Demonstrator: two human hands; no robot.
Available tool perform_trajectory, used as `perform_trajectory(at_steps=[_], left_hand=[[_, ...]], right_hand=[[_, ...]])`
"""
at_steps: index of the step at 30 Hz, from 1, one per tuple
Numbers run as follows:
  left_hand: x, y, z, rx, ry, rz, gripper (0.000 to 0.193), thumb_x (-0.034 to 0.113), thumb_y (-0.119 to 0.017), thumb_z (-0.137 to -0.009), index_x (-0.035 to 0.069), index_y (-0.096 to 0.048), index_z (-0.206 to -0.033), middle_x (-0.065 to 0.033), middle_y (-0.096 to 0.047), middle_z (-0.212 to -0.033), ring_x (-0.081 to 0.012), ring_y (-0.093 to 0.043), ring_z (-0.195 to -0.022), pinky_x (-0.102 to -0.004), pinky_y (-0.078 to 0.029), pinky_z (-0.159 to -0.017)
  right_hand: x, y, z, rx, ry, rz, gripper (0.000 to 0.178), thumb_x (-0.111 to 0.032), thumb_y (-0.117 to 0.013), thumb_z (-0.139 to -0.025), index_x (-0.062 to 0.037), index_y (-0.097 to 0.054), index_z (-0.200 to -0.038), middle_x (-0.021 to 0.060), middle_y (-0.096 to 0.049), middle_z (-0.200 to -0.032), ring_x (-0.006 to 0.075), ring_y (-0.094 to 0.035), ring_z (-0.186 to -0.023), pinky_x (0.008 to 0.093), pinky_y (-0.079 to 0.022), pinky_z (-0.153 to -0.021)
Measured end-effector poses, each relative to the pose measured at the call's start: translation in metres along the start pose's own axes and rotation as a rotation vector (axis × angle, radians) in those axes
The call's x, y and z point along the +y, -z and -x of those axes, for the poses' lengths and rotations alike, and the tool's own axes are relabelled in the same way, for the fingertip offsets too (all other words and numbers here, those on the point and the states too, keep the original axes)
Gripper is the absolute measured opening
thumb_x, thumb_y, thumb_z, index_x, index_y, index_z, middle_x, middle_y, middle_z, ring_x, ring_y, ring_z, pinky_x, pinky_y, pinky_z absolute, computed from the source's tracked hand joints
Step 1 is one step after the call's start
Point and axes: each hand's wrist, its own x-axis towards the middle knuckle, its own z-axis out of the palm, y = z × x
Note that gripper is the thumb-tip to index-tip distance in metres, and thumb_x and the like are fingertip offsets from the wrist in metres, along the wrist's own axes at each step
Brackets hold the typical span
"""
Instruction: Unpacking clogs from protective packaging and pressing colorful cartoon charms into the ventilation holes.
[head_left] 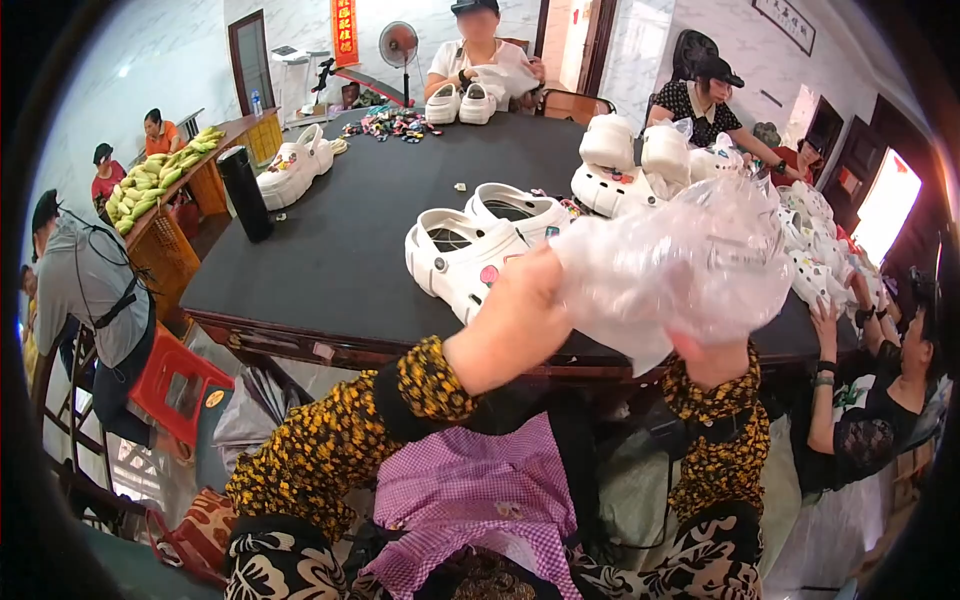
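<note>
Both my hands are raised over the near edge of the dark table, with a clear plastic bag (735,245) stretched between them. My left hand (520,320) is closed on the bag's left edge. My right hand (708,362) is at the bag's lower right; the crumpled film covers its fingers, and whether it is inside or behind the film I cannot make out. Just beyond my left hand stands a pair of white clogs, the nearer clog (455,260) bearing small charms and partly hidden by that hand. The farther clog (515,208) sits beside it.
More white clogs (612,190) are stacked beyond the bag. Bagged clogs (815,250) pile up at right, near a co-worker's hands (824,328). At left stand a black cylinder (243,193) and a white clog pair (290,172). Colourful charms (400,124) lie far back, near another person bagging.
</note>
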Motion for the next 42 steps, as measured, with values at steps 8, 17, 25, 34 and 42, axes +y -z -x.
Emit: perform_trajectory(at_steps=[8,17,25,34,42], left_hand=[[0.008,0.013,0.001,0.103,0.542,0.804,0.033,-0.002,-0.057,-0.085,-0.004,-0.054,-0.118,-0.0088,-0.061,-0.113,-0.0143,-0.061,-0.1,-0.028,-0.05,-0.085],[0.031,0.006,0.01,0.068,0.391,0.783,0.058,0.002,-0.061,-0.08,-0.003,-0.036,-0.131,-0.0074,-0.055,-0.118,-0.013,-0.057,-0.102,-0.0271,-0.048,-0.085],[-0.009,0.051,-0.002,0.289,0.361,0.463,0.039,-0.008,-0.045,-0.081,-0.003,-0.048,-0.12,-0.0084,-0.06,-0.11,-0.0152,-0.061,-0.098,-0.0269,-0.051,-0.081],[-0.079,0.122,-0.015,0.313,0.178,-0.506,0.038,-0.007,-0.048,-0.074,-0.002,-0.051,-0.112,-0.0225,-0.063,-0.099,-0.0318,-0.064,-0.091,-0.0333,-0.05,-0.078],[-0.11,0.128,-0.021,-0.258,0.03,-1.142,0.02,0.005,-0.057,-0.073,0.011,-0.068,-0.09,-0.0118,-0.053,-0.099,-0.0301,-0.051,-0.099,-0.0386,-0.042,-0.082]], right_hand=[[-0.076,-0.008,-0.044,0.134,0.211,0.065,0.039,-0.004,-0.075,-0.06,0.0032,-0.056,-0.093,0.0155,-0.055,-0.102,0.0329,-0.057,-0.093,0.0369,-0.047,-0.08],[-0.082,-0.016,-0.047,0.058,0.191,0.215,0.05,0.001,-0.069,-0.07,0.0034,-0.049,-0.116,0.0175,-0.055,-0.105,0.0344,-0.057,-0.093,0.0365,-0.047,-0.081],[-0.096,-0.033,-0.041,-0.13,0.204,0.15,0.055,0.0,-0.065,-0.071,-0.0003,-0.049,-0.123,0.0177,-0.047,-0.128,0.0348,-0.048,-0.113,0.0422,-0.037,-0.094],[-0.058,-0.052,-0.007,-0.43,0.107,0.193,0.041,-0.011,-0.06,-0.082,-0.0045,-0.054,-0.122,0.0147,-0.054,-0.125,0.0304,-0.049,-0.117,0.0408,-0.035,-0.096],[-0.045,-0.062,-0.007,-0.492,0.106,0.184,0.04,-0.012,-0.061,-0.081,-0.0072,-0.056,-0.121,0.0139,-0.054,-0.127,0.0269,-0.049,-0.119,0.0396,-0.036,-0.094]])
